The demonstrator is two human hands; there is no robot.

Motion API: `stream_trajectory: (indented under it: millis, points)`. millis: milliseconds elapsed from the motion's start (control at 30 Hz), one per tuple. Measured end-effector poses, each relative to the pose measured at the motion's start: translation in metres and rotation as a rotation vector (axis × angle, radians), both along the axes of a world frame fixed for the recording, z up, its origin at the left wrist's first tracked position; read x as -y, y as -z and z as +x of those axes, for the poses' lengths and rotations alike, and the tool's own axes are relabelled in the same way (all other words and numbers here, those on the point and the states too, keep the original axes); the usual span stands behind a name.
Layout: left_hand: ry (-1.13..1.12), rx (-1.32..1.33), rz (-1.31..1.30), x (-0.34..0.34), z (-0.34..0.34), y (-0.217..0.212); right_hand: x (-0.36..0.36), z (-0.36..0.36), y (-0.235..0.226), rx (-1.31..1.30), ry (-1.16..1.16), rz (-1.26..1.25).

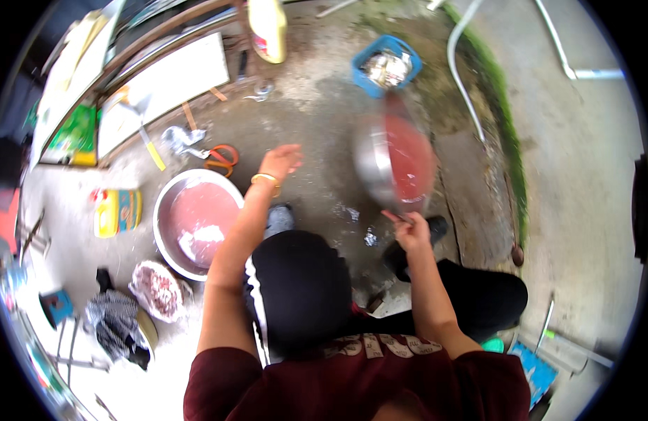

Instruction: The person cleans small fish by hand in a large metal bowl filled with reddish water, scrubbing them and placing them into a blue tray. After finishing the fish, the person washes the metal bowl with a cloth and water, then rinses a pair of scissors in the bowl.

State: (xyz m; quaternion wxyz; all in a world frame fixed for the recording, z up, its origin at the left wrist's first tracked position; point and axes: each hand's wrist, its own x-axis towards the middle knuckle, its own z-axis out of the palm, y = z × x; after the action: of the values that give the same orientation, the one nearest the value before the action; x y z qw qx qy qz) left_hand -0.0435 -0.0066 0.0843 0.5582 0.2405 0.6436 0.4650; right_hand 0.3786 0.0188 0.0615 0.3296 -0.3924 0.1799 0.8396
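Observation:
My right hand [412, 231] grips the near rim of a metal basin [373, 165], which is tilted steeply to the right and smeared by motion. Pinkish-red liquid [410, 158] fills its lowered side and seems to run over the far edge. Away from the basin, my left hand [285, 161] hangs in the air with nothing in it, its fingers loosely stretched, a yellow bangle on the wrist. Left of that forearm stands a second metal basin [162, 231] holding similar pink liquid. Orange-handled scissors [223, 160] lie just beyond it.
Farther off is a blue basket [362, 78] with pale, shiny contents. A yellow jug [118, 212] and a plastic-lined bowl of pinkish bits [159, 291] stand at the left. A knife with a yellow handle [154, 153] lies near the white board [173, 77]. A drain slab [471, 196] runs along the right.

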Motion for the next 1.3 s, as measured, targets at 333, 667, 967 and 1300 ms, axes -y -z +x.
stream_trajectory:
  millis: [333, 667, 967, 1300]
  points:
    - [0.119, -0.393, -0.132, 0.019, 0.006, 0.028, -0.034, -0.009, 0.023, -0.651, 0.630, -0.057]
    - [-0.028, -1.451, -0.487, 0.036, -0.084, 0.056, -0.015, -0.056, 0.066, -0.052, -0.029, 0.127]
    - [0.129, -1.406, -0.878, 0.044, -0.192, 0.065, -0.014, -0.123, 0.043, 0.739, -0.446, 0.367]
    - [0.308, -1.237, -0.828, 0.022, -0.240, 0.057, -0.016, -0.155, 0.026, 0.871, -0.544, 0.362]
